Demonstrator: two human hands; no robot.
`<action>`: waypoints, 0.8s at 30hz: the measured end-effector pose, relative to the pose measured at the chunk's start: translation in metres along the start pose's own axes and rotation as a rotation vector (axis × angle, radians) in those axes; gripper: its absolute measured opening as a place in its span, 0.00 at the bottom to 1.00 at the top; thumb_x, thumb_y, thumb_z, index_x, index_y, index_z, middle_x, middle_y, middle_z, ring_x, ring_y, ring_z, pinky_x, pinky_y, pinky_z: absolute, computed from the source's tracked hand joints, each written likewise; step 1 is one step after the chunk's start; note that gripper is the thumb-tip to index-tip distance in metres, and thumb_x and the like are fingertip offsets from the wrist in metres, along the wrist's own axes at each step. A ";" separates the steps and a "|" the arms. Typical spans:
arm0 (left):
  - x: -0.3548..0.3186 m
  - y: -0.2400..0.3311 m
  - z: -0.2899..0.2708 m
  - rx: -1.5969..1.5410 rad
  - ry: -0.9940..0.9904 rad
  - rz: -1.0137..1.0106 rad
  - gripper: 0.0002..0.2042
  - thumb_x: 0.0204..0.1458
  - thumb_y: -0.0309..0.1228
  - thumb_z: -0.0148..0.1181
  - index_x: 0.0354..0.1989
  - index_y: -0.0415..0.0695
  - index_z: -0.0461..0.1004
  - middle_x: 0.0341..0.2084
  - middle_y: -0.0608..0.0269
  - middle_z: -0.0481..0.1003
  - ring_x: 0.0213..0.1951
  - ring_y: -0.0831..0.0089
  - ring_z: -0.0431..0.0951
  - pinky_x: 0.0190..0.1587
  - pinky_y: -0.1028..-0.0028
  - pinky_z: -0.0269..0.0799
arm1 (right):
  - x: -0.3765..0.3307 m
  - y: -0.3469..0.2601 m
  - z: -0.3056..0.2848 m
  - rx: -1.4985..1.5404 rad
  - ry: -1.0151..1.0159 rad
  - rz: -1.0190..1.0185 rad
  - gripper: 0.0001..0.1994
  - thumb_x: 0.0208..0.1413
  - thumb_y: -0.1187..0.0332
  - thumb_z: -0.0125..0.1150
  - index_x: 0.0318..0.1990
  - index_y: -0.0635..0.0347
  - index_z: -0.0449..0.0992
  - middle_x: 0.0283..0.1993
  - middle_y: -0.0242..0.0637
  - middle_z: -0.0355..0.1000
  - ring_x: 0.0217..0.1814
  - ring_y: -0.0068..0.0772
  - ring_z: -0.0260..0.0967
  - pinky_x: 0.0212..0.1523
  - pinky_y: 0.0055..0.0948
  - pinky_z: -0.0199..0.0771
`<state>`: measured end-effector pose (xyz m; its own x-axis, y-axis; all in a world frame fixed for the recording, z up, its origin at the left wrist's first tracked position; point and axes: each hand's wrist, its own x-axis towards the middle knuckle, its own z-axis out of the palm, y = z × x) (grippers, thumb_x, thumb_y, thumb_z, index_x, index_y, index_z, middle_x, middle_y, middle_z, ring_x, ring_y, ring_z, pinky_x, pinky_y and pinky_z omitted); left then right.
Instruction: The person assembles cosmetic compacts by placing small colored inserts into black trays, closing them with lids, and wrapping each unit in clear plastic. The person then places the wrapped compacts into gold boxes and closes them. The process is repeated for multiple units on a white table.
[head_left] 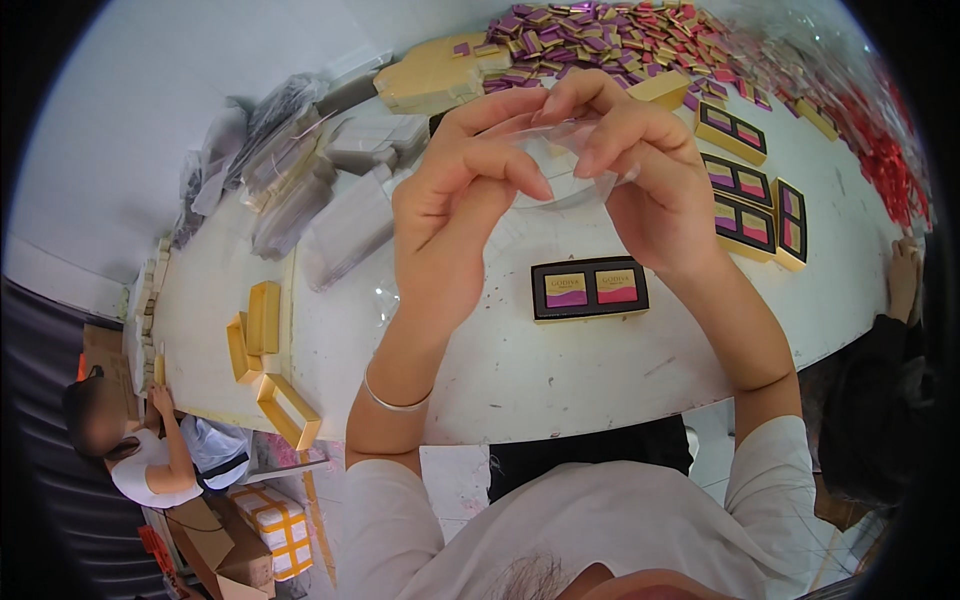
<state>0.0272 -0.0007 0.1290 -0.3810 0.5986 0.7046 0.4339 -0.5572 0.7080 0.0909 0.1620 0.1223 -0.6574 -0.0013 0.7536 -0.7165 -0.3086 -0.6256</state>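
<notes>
Both my hands are raised over the table, pinching one piece of clear plastic [555, 185] that looks like a thin sleeve or lid. My left hand [450, 200] grips its left side, with a bracelet at that wrist. Its right edge is between the thumb and fingers of my right hand [650, 170]. Below, on the white table [480, 385], lies a black and gold box [590, 289] holding two small wrapped chocolates, one purple and one pink. Several similar filled boxes [740, 180] sit beyond my right forearm.
A heap of purple, pink and gold wrapped pieces [600, 45] covers the far side. Stacks of clear plastic [345, 225] lie at left, near empty gold box frames [263, 318]. Red shredded filler [895, 175] is far right. One person [150, 460] works at left; another's hand [903, 278] shows at right.
</notes>
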 end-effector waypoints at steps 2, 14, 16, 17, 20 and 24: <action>0.002 0.001 -0.001 -0.076 -0.055 0.012 0.10 0.50 0.22 0.50 0.41 0.40 0.63 0.56 0.48 0.60 0.59 0.58 0.60 0.58 0.64 0.54 | 0.000 -0.002 0.002 -0.047 0.022 -0.004 0.10 0.49 0.77 0.44 0.28 0.59 0.75 0.47 0.41 0.64 0.53 0.33 0.60 0.56 0.30 0.56; 0.000 -0.029 -0.005 0.501 -0.038 0.250 0.16 0.53 0.31 0.55 0.43 0.42 0.55 0.50 0.45 0.58 0.53 0.57 0.60 0.57 0.62 0.54 | -0.001 0.005 0.010 -0.092 0.074 0.063 0.06 0.57 0.73 0.51 0.36 0.63 0.75 0.44 0.36 0.67 0.50 0.28 0.63 0.51 0.28 0.63; -0.001 -0.029 -0.006 0.544 -0.058 0.227 0.19 0.51 0.28 0.57 0.45 0.43 0.53 0.51 0.46 0.58 0.54 0.58 0.60 0.56 0.62 0.56 | -0.003 0.008 0.011 -0.122 0.109 0.084 0.06 0.56 0.73 0.53 0.38 0.64 0.74 0.45 0.36 0.68 0.50 0.27 0.63 0.51 0.28 0.64; -0.001 -0.029 -0.005 0.564 -0.070 0.216 0.21 0.50 0.26 0.58 0.47 0.44 0.52 0.52 0.48 0.58 0.55 0.59 0.60 0.56 0.61 0.57 | -0.003 0.010 0.012 -0.156 0.111 0.065 0.06 0.56 0.74 0.55 0.39 0.65 0.74 0.45 0.36 0.69 0.51 0.27 0.63 0.51 0.28 0.64; -0.001 -0.025 -0.005 0.636 -0.065 0.144 0.32 0.45 0.22 0.64 0.54 0.45 0.49 0.53 0.49 0.58 0.57 0.61 0.61 0.56 0.61 0.61 | 0.000 0.012 0.012 -0.091 0.152 0.083 0.09 0.53 0.76 0.58 0.42 0.66 0.73 0.46 0.36 0.70 0.50 0.26 0.65 0.51 0.28 0.66; 0.002 -0.014 -0.011 0.652 -0.098 0.051 0.41 0.42 0.24 0.67 0.61 0.45 0.44 0.55 0.49 0.58 0.56 0.60 0.64 0.56 0.62 0.64 | 0.004 0.006 0.007 -0.180 0.150 0.140 0.12 0.53 0.76 0.59 0.46 0.66 0.73 0.45 0.36 0.71 0.47 0.25 0.68 0.49 0.26 0.69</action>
<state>0.0114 0.0024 0.1209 -0.2840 0.6473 0.7073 0.8666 -0.1424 0.4783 0.0859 0.1531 0.1230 -0.7703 0.1127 0.6276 -0.6376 -0.1408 -0.7574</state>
